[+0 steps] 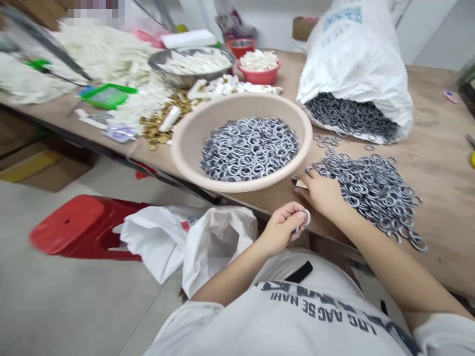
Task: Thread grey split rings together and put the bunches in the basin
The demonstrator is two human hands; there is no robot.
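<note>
My left hand (pixel 282 228) is closed, pinching a grey ring (pixel 307 217) between thumb and fingers just off the table's front edge. At the left side of a loose heap of grey rings (pixel 371 190), my right hand (pixel 323 192) rests with its fingers curled. It grips a small pale piece with a dark end (pixel 299 183), whose kind I cannot make out. Beside it stands a wide beige basin (pixel 181 148) holding many similar rings. A white woven sack (pixel 356 59) lies behind the heap, its mouth open and full of darker rings.
White pieces in a steel bowl (pixel 154 64) and a red bowl (pixel 260 76) stand farther back. Brass-coloured parts (pixel 159 126) and a green tray (pixel 109 96) lie left on the table. Below are open white bags (pixel 218 237) and a red stool (pixel 79 225).
</note>
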